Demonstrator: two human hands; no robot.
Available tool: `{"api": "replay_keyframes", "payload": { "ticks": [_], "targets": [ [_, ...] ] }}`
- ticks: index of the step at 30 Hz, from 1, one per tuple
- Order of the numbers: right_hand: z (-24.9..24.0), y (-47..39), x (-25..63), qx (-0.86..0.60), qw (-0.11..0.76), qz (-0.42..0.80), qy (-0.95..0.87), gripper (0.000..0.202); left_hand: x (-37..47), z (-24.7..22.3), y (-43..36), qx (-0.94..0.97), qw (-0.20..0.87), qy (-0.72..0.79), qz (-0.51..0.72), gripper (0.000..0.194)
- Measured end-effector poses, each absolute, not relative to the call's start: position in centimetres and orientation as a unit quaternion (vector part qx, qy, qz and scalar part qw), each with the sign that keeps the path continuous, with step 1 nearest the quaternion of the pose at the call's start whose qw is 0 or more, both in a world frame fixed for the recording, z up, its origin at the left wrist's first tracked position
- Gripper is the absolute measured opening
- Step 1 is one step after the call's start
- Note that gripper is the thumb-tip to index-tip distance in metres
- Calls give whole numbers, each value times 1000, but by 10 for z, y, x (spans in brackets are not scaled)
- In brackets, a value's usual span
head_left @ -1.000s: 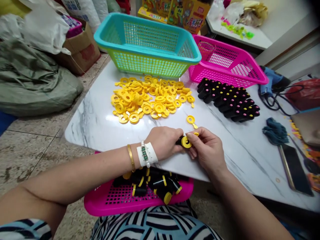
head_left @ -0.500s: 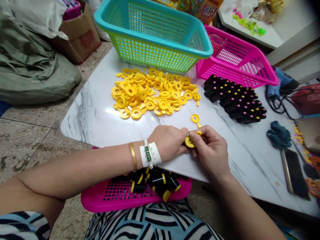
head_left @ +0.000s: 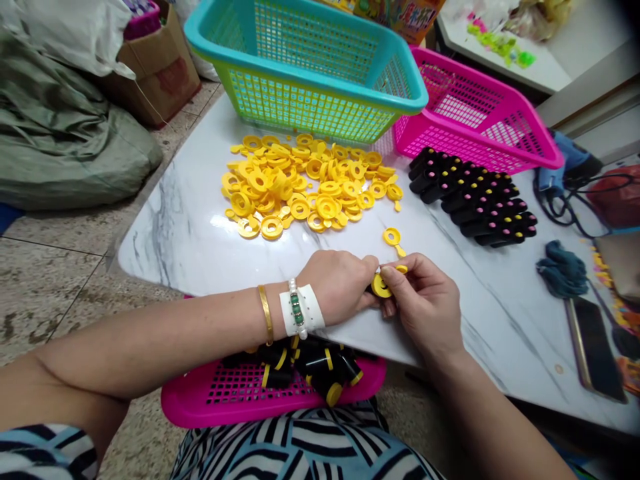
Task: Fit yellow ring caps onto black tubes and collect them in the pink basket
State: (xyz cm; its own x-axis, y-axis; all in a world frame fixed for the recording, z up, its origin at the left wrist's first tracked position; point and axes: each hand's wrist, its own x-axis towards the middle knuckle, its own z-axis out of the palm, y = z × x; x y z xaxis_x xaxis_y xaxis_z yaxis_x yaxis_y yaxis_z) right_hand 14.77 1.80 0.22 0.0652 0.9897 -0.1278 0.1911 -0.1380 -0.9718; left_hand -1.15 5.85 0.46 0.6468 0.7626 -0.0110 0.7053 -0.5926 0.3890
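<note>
Two hands (head_left: 333, 287) (head_left: 433, 307) at yellow-capped piece (head_left: 381, 287), near table edge (head_left: 400, 353); bare tabletop (head_left: 500, 313) rightward.

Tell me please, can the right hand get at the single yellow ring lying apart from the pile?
Probably yes: the yellow ring lies just beyond the right hand, its round part uncovered, though that hand's grip holds another yellow piece.

1. White tabletop (head_left: 170, 247): smooth, glossy, marble-look.
2. Yellow rings (head_left: 280, 179): smooth, shiny plastic.
3. Far blue-green basket (head_left: 310, 81): perforated plastic, lightly glossy.
4. Crumpled teal cloth (head_left: 563, 270), right: matt, soft-looking.
5. Far-left carton (head_left: 161, 70): matt cardboard.
</note>
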Motion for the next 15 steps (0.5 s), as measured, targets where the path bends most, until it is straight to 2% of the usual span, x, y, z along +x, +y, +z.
{"api": "replay_keyframes", "payload": {
  "ticks": [6,12,15],
  "targets": [
    [5,20,148,-601,393,451,-531,21,-11,4,60,881,209,415,94,39],
    [2,22,152,-591,389,475,-523,21,-17,14,69,787,444,398,157,34],
    [0,24,153,-578,389,496,-518,20,-17,13,74,750,520,380,151,27]
  ]
}}
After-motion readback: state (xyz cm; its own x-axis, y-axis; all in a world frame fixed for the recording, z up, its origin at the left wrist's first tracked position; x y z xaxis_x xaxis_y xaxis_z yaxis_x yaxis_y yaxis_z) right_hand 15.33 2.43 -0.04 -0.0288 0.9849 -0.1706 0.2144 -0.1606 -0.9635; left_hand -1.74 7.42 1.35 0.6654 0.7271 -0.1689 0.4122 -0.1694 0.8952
